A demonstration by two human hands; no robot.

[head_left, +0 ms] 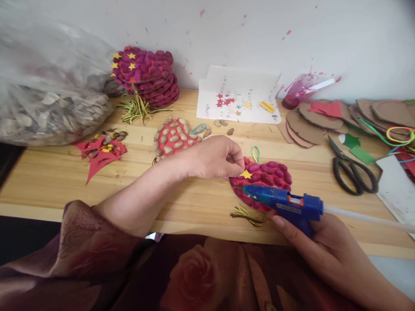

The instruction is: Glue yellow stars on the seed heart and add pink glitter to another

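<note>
A flat piece with a red base, covered in rows of purple-dyed peanut shells (269,172), lies on the pale wooden table (194,203), toward four o'clock from the centre of the view. All clock directions below are taken from this piece.

A small yellow five-pointed star (247,174) sits on it, toward ten o'clock. A thin green cord loop (259,155) stands out at twelve o'clock, and a bundle of yellow and dark cords (244,213) trails at seven.

The person's left hand (218,157) comes in from nine o'clock, its thumb and fingertips pinched nearly together right by the star; whether they grip it, I cannot tell. The right hand (324,242), at four o'clock, is wrapped around the handle of a blue plastic glue gun (292,205). The nozzle is over the piece, pointing to nine o'clock, and a whitish glue stick (363,217) juts from the back.

Farther out, black-handled scissors (344,159) lie at three o'clock, and brown cardboard cutouts (301,125) between one and two. A white paper sheet (266,82) with small stars is at eleven. At ten are a red piece with tan peanut shells (175,138) and, beyond it, a stack of purple-shelled pieces (158,84).
</note>
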